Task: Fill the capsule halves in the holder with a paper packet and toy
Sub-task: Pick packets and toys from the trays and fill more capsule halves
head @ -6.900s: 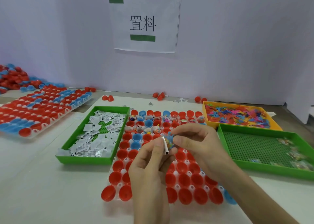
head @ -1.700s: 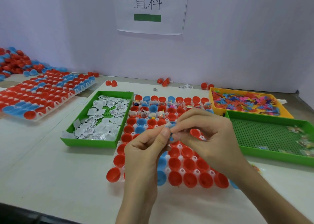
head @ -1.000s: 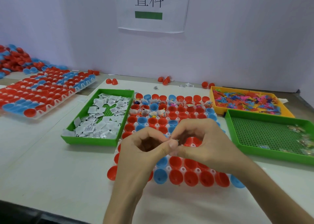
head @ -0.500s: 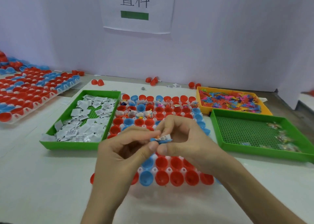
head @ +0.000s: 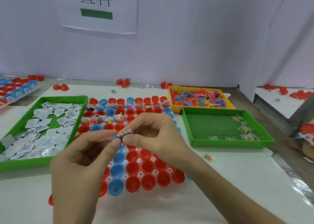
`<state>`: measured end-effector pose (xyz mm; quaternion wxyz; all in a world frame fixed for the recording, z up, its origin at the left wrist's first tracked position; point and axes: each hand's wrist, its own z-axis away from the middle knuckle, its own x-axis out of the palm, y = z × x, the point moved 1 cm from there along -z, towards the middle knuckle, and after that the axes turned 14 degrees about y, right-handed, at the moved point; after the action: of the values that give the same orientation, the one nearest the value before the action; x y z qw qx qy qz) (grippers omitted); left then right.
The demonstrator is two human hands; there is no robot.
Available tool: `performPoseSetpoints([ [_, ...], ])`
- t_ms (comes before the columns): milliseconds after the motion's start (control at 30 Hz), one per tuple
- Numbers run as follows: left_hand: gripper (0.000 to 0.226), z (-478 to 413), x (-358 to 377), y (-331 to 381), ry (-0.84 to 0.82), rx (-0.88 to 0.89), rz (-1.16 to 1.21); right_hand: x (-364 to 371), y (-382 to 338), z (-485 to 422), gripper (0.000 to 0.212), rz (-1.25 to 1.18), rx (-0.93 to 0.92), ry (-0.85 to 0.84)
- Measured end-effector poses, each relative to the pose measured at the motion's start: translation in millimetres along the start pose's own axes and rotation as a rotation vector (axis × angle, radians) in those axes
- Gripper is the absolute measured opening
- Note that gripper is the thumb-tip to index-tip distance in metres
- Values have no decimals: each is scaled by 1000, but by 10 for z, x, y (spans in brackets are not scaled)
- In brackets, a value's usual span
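A white holder [head: 140, 174] full of red and blue capsule halves lies in front of me. Several halves in its far rows hold paper packets and toys [head: 108, 119]. Above the holder's middle, my left hand [head: 81, 166] and my right hand [head: 153, 135] meet and together pinch a small bundle [head: 123, 135]: a white printed paper packet with a blue piece under it and a bit of orange showing. What the blue piece is I cannot tell.
A green tray [head: 22, 163] of white paper packets sits left of the holder. An orange tray [head: 171, 103] of colourful toys and a green tray [head: 229, 143] with a few wrapped toys sit right. Another filled holder [head: 18, 91] lies far left. Loose red capsule halves [head: 60, 87] lie along the wall.
My hands stay together over the holder, still pinching the packet and the blue piece; since a second ago the packet has come into view between my fingertips. The camera has shifted.
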<state>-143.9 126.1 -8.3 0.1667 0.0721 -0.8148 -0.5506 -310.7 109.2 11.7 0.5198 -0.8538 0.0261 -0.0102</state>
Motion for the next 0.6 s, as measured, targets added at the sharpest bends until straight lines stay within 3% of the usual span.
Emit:
performPoseSetpoints([
  [33,14,-74,67,-53,-15,-47,-31,-32,-9,-7,26,13,-6,11],
  [100,29,-137,81,-88,-17,-162,-90,-139,-32,-50,24,48,-11,74],
  [167,16,-102,53,-17,86,-82,-37,-292,-61,-153,16,143,4,162],
  [267,23,15,-86,95,194,-6,53,-421,-64,-424,7,425,-9,209],
  [433,25,-72,-142,47,296,-46,68,-269,192,-825,4,809,-43,26],
  [600,24,-104,-194,51,319,-37,101,-170,450,-1005,8,920,-39,-51],
])
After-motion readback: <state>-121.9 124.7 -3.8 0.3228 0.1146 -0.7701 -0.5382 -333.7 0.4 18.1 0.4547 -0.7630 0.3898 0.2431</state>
